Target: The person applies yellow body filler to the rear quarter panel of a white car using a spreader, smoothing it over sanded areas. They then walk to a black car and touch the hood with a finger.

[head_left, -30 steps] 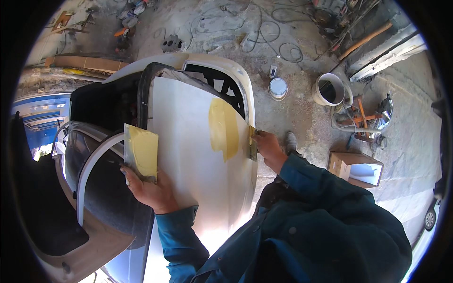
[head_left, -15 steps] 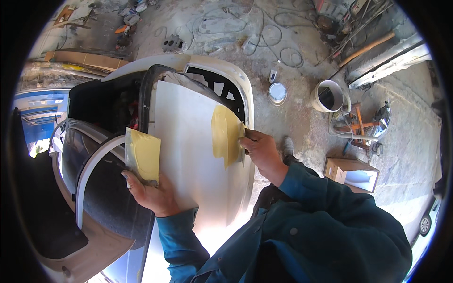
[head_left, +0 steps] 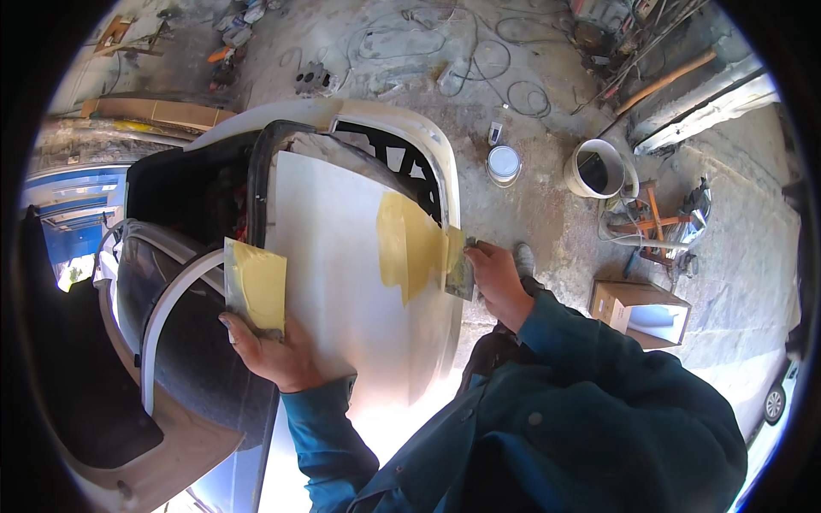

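A pale car body panel (head_left: 333, 282) stretches in front of me, with a patch of yellow body filler (head_left: 409, 244) spread near its right side. My left hand (head_left: 272, 350) grips a flat plate (head_left: 256, 286) by its lower end; yellow filler coats most of the plate's face. In my right hand (head_left: 499, 278), fingers pinch a thin spreader (head_left: 459, 269) at the panel's right edge. Filler smears the spreader's upper part, and its lower part is grey. Whether its blade touches the panel I cannot tell.
An open car door (head_left: 201, 333) is at the left. On the concrete floor stand a lidded tin (head_left: 504, 162), a bucket (head_left: 594, 171), a cardboard box (head_left: 640, 313) and an orange-legged stand (head_left: 657, 224). Hoses (head_left: 487, 73) lie farther off.
My right hand has moved right with the spreader, whose face now shows at the panel's edge. The filler patch reaches that edge. My left hand and its plate have hardly moved.
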Action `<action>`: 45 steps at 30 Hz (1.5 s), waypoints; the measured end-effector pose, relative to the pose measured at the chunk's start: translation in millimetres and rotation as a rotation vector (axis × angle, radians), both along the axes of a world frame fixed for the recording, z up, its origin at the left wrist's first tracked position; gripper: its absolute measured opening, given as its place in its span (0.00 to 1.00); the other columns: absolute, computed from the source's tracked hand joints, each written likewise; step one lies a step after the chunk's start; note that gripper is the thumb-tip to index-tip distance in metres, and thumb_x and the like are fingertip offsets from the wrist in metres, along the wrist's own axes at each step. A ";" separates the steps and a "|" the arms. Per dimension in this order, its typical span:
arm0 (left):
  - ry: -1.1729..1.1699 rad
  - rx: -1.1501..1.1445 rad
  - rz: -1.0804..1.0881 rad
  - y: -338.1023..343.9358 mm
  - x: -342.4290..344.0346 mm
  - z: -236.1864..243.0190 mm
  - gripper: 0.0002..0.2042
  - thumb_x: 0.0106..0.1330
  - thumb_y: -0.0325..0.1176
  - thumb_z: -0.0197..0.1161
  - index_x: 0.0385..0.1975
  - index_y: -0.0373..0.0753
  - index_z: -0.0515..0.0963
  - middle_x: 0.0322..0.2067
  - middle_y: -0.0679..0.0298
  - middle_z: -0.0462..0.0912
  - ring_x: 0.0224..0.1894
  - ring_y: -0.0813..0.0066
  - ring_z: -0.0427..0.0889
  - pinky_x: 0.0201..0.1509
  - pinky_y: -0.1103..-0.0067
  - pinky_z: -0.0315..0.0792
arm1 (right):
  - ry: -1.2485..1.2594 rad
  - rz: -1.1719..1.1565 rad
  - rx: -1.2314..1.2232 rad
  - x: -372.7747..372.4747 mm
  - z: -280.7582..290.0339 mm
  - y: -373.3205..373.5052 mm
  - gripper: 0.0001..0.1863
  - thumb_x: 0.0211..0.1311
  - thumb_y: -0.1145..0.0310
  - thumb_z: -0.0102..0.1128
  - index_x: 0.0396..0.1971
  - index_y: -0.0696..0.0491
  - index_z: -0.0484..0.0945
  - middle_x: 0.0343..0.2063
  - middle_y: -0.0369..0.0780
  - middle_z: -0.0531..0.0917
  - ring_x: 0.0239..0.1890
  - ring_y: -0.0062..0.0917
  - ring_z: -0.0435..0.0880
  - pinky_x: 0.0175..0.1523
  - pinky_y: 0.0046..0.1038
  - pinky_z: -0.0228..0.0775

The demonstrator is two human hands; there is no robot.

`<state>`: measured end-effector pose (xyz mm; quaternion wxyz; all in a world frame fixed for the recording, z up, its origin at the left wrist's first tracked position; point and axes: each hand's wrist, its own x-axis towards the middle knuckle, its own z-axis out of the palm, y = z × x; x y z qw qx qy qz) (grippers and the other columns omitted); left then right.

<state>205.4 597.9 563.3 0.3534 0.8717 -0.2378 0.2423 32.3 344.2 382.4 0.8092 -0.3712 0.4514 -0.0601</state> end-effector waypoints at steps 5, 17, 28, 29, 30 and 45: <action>0.547 -0.792 -0.137 0.7 6.9 0.0 0.19 0.91 0.36 0.49 0.69 0.30 0.74 0.61 0.55 0.82 0.61 0.67 0.83 0.72 0.73 0.74 | -0.009 0.067 -0.027 -1.1 -43.7 15.5 0.13 0.78 0.70 0.64 0.51 0.64 0.87 0.39 0.38 0.89 0.40 0.19 0.85 0.45 0.25 0.75; 0.172 -0.235 -0.010 0.1 2.3 -4.4 0.29 0.73 0.23 0.71 0.73 0.28 0.71 0.57 0.55 0.85 0.57 0.66 0.84 0.70 0.72 0.75 | -0.075 0.074 -0.142 39.4 43.3 9.7 0.20 0.73 0.70 0.71 0.59 0.63 0.86 0.43 0.43 0.91 0.45 0.24 0.89 0.49 0.29 0.80; 0.405 -0.664 -0.024 -4.7 3.7 -2.4 0.27 0.75 0.23 0.70 0.73 0.30 0.72 0.57 0.57 0.84 0.56 0.67 0.83 0.69 0.72 0.75 | -0.216 0.205 -0.597 34.5 110.1 -1.2 0.20 0.75 0.66 0.67 0.55 0.67 0.86 0.43 0.50 0.90 0.41 0.34 0.91 0.48 0.35 0.82; 0.484 -0.838 -0.028 -7.8 3.0 0.1 0.27 0.75 0.23 0.70 0.73 0.30 0.72 0.57 0.57 0.84 0.56 0.68 0.83 0.69 0.73 0.75 | -0.170 0.235 -0.507 27.4 105.3 -5.0 0.18 0.76 0.67 0.66 0.55 0.66 0.86 0.42 0.47 0.90 0.41 0.29 0.89 0.48 0.33 0.80; 0.478 -0.838 -0.025 -7.1 2.6 1.1 0.27 0.75 0.23 0.69 0.73 0.30 0.72 0.57 0.57 0.84 0.57 0.68 0.83 0.69 0.73 0.75 | -0.127 0.267 -0.415 17.7 97.2 -9.8 0.17 0.77 0.68 0.66 0.55 0.65 0.87 0.41 0.44 0.90 0.41 0.25 0.86 0.48 0.31 0.78; 0.549 -0.923 -0.197 -8.9 4.2 1.1 0.17 0.88 0.36 0.56 0.67 0.33 0.77 0.58 0.59 0.84 0.58 0.70 0.83 0.70 0.73 0.76 | -0.058 0.069 -0.310 39.0 53.6 5.2 0.18 0.75 0.70 0.67 0.57 0.64 0.87 0.42 0.45 0.91 0.43 0.27 0.88 0.53 0.28 0.79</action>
